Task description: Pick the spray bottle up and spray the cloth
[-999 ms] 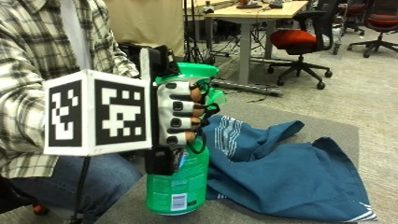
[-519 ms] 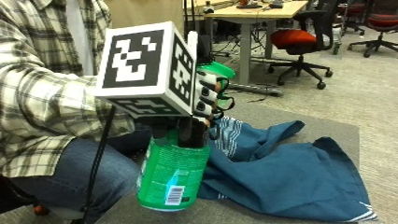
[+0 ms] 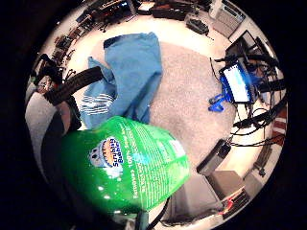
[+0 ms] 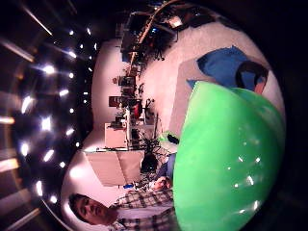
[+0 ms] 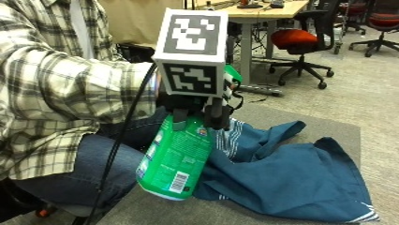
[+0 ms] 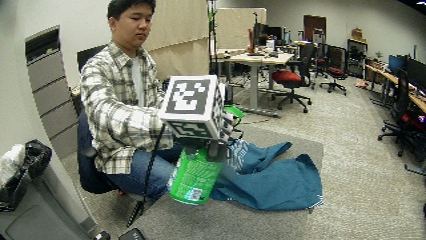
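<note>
Change since earlier frames: spray bottle now lifted clear of the table and tilted, its base swung toward the person; a second ago it stood upright on the table.
Outside view: right hand grips the bottle at its neck, high above the label; the green trigger head peeks out beside the glove. Fingers are mostly hidden here, apparently curled round the neck. The blue cloth lies crumpled on the table just beside the bottle, nozzle side facing it.
Wide outside view: forearm raised and bent at the elbow, bottle hanging below the hand, cloth beyond.
Little-finger palm view: bottle label close to the palm, cloth spread beneath.
Thumb palm view: green bottle shoulder fills the palm side.
Judgement: bottle raised to aim; spraying not yet begun.
</note>
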Available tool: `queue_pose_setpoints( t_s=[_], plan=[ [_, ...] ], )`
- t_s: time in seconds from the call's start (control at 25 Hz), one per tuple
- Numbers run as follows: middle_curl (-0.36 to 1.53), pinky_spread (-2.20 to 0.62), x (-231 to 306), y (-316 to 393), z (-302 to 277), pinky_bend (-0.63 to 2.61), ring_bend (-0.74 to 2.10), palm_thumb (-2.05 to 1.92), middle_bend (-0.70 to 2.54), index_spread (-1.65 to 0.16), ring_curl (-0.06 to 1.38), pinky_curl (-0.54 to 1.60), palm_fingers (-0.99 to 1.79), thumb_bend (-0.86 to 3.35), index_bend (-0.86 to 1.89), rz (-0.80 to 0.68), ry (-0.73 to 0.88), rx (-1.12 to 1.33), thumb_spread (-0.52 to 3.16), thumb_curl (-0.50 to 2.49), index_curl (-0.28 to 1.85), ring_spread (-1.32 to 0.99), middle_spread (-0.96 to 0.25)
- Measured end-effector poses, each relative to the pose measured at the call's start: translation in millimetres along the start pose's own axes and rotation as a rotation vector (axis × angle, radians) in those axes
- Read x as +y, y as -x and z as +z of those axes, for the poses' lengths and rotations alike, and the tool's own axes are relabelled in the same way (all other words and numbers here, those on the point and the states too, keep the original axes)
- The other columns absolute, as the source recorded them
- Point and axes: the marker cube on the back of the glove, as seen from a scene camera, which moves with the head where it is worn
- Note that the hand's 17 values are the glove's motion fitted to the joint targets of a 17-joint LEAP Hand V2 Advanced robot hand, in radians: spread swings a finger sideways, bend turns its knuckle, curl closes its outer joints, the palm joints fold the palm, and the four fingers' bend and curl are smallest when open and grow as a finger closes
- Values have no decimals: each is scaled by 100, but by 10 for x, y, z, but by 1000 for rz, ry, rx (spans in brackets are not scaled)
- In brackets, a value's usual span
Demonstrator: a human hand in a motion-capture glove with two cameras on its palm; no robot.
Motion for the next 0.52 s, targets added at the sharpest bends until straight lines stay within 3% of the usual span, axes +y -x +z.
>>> queue_pose_setpoints(
  t_s=[0.52],
  plan=[
    [51,-16,-315,456,359,42,56,106,56,-18,48,39,132,-3,33,7,245,230,12,81,55,-20,-10]
  ],
)
